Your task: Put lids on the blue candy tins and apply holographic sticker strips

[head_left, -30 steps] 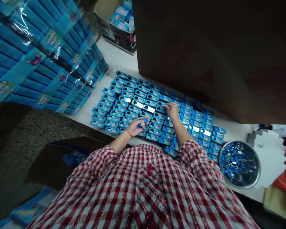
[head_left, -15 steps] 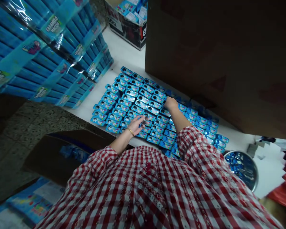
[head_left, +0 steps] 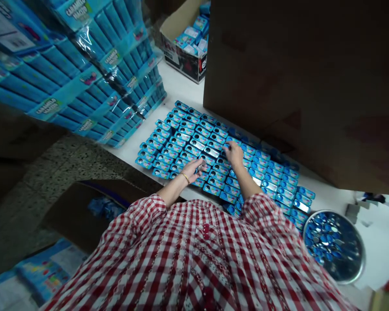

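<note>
"Looking down from the head, where are the hands?"

"On the blue tins (head_left: 181,138). The left hand (head_left: 189,170) is curled, perhaps pinching something small; the right hand (head_left: 234,154) lies half-open across them, holding nothing clear."

"Around the tins?"

"A steel tray (head_left: 363,255) of blue discs (head_left: 324,242) just beside them, a brown carton (head_left: 278,86) beyond."

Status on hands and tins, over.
Left hand pinching something small, unclear. Right hand on the rows of blue tins. Brown carton right along the far rows.
</note>
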Motion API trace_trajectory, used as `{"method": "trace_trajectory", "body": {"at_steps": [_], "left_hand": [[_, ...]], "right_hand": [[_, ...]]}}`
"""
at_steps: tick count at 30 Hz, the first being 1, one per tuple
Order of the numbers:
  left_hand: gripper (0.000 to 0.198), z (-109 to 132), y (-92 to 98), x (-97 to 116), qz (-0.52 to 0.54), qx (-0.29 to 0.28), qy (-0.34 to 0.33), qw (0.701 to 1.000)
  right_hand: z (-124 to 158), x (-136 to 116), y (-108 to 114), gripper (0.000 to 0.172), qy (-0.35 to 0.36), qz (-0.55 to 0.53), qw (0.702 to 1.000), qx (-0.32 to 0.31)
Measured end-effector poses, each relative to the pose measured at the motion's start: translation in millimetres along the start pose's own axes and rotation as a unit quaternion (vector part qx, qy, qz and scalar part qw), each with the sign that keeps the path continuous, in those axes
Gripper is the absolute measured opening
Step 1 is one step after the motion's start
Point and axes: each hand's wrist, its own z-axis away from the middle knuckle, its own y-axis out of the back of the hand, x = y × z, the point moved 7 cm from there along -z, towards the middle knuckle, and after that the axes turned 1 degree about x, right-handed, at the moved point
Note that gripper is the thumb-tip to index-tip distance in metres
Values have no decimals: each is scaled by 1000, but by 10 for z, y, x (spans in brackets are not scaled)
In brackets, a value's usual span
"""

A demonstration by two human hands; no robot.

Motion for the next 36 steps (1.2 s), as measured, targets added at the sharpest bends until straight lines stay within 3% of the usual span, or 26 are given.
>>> {"method": "trace_trajectory", "body": {"at_steps": [2,4,8,11,14,16,18,20,23,27,32,34,36], "left_hand": [[18,-30,34,-59,-3,13,7,1000],[13,-43,38,-126,-7,21,14,1000],[11,-27,-28,-291,-22,-10,64,998],[7,-25,-59,-338,-26,-50,87,995],[13,-41,-68,-274,-12,-87,77,993],[15,-50,-42,-202,4,-89,63,994],[13,-55,2,-136,21,-80,49,995],[13,-52,36,-94,31,-79,40,996],[14,-52,84,-59,36,-76,29,996],[11,-66,131,-9,34,-50,16,998],[14,-82,71,38,47,-40,5,998],[14,-94,63,32,46,-23,4,999],[15,-116,74,15,36,2,5,999]], "right_hand": [[321,-316,-104,34,162,-92,982,-38],[622,-554,-188,36,277,-134,947,-90],[883,-613,-240,31,316,-110,933,-134],[868,-422,-207,26,262,-143,947,-120],[685,-1,-186,24,80,-254,962,-66],[550,285,-216,26,-48,-327,943,-46],[406,450,-225,24,-121,-340,932,-42],[241,482,-168,19,-134,-267,954,-35],[4,356,-76,16,-113,-64,991,-33],[-231,218,-165,31,-131,124,977,-116],[-406,271,-224,49,-160,165,956,-181],[-363,266,-182,49,-155,164,958,-175],[-228,193,-105,42,-137,138,973,-125]]}}
